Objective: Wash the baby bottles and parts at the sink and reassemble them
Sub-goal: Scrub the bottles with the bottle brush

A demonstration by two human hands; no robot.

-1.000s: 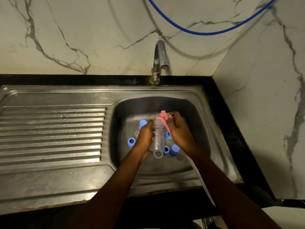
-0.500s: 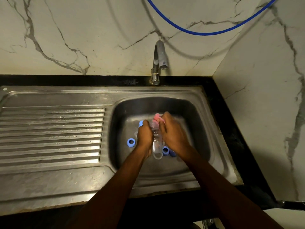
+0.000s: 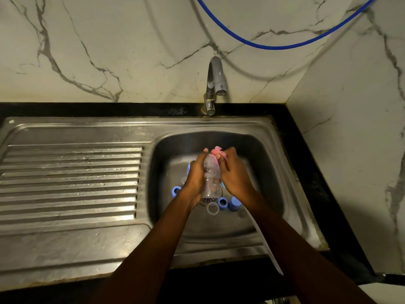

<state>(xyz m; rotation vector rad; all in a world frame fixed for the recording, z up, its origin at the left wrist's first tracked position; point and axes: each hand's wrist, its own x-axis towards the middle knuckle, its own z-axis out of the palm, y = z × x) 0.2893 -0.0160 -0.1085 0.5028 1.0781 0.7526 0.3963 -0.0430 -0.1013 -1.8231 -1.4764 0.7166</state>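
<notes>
Head view: my left hand grips the clear baby bottle over the sink basin; my right hand clutches a pink scrubber at its far end. Blue rings, a clear cap lie underneath, some hidden by my hands. Faucet behind.

place: home kitchen | steel sink, faucet, marble wall
</notes>
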